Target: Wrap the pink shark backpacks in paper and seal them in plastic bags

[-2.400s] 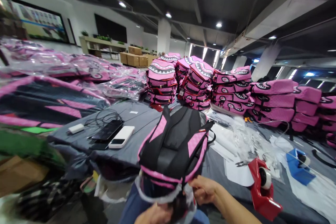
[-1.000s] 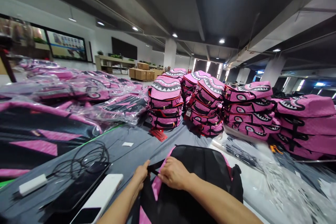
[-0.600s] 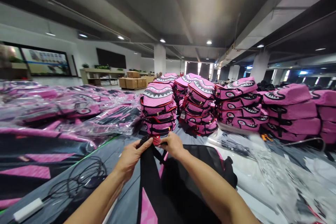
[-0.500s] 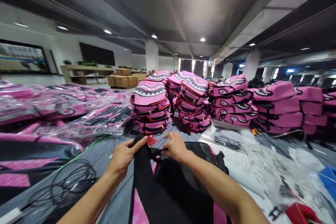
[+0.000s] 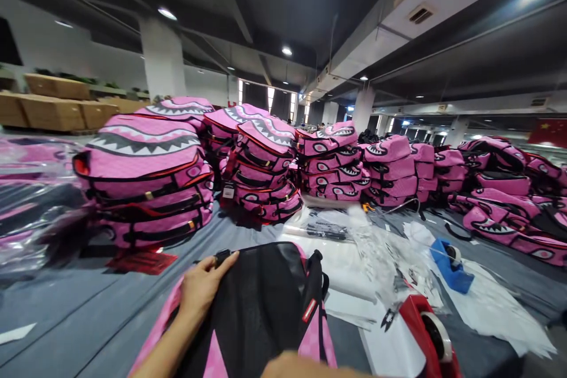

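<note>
Head: L hand (image 5: 198, 286) half-closed on bkpk (image 5: 254, 301).

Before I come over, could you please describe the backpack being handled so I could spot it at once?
Find the grey-covered table, then the row of stacked pink bags. Nearer the camera, the left hand grips one backpack near its top. Unlike the stacks' toothed pink fronts, it shows a black back panel.
</note>
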A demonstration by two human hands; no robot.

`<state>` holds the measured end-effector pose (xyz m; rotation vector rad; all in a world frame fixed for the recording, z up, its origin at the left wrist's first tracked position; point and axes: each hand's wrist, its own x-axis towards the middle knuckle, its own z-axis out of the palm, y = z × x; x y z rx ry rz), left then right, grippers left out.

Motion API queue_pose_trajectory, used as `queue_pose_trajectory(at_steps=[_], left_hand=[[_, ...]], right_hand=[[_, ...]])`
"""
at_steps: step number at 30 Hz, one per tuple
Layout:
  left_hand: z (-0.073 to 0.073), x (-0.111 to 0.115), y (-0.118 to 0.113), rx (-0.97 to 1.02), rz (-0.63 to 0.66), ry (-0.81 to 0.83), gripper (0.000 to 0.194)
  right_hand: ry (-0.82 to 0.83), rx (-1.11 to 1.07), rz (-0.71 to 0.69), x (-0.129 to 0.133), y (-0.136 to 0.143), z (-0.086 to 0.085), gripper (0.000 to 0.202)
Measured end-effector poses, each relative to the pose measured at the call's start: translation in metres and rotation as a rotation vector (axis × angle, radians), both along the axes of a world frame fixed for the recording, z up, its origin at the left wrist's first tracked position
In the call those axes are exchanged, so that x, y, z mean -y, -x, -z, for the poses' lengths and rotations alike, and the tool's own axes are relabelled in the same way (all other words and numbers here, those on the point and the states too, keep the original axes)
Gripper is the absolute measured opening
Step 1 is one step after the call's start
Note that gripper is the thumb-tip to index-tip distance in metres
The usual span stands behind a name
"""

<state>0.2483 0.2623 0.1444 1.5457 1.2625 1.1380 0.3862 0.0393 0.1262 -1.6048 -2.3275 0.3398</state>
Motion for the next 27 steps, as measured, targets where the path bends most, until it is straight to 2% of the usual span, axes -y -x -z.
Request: queue_pose_trajectory(at_steps=[1,2,3,4,5,7,9,11,13,16,18,20,27], left_hand=[[0.006,0.001,-0.002,-0.055,-0.016,-0.025,0.049],[0.009,0.003,-0.005,-0.111,-0.030,-0.059,0.041],[0.010,0.004,-0.007,-0.179,-0.046,-0.121,0.035],[0.007,0.006,-0.010,-0.254,-0.059,-0.215,0.036],[0.004,0.008,-0.014,-0.327,-0.063,-0.339,0.045],[-0.004,0.012,-0.027,-0.427,0.032,-0.591,0.054],[-0.006,0.016,-0.048,-0.434,0.328,-0.698,0.046],[-0.001,0.019,-0.072,-0.384,0.648,-0.672,0.035],[0.010,0.022,-0.093,-0.340,0.800,-0.643,0.030],[0.029,0.028,-0.109,-0.271,0.816,-0.643,0.025],[0.038,0.031,-0.109,-0.236,0.796,-0.641,0.022],[0.044,0.031,-0.107,-0.214,0.773,-0.636,0.022],[0.048,0.021,-0.112,-0.199,0.699,-0.623,0.032]], right_hand=[[-0.014,-0.009,0.089,-0.005,-0.018,-0.011,0.016],[-0.029,-0.024,0.242,-0.014,-0.038,-0.022,0.022],[-0.062,-0.027,0.491,-0.025,-0.059,-0.032,0.027],[-0.084,-0.016,0.706,-0.038,-0.079,-0.042,0.031],[-0.075,-0.035,0.843,-0.052,-0.098,-0.049,0.032],[-0.043,-0.094,0.957,-0.078,-0.123,-0.058,0.028],[-0.049,-0.133,0.942,-0.097,-0.131,-0.061,0.024],[-0.126,-0.134,0.922,-0.104,-0.125,-0.062,0.020],[-0.228,-0.118,0.878,-0.101,-0.110,-0.059,0.009],[-0.301,-0.007,0.708,-0.084,-0.083,-0.050,0.016],[-0.302,0.061,0.615,-0.071,-0.067,-0.045,0.019],[-0.315,0.036,0.584,-0.058,-0.053,-0.044,0.019],[-0.468,-0.263,0.507,-0.011,-0.028,-0.071,0.011]])
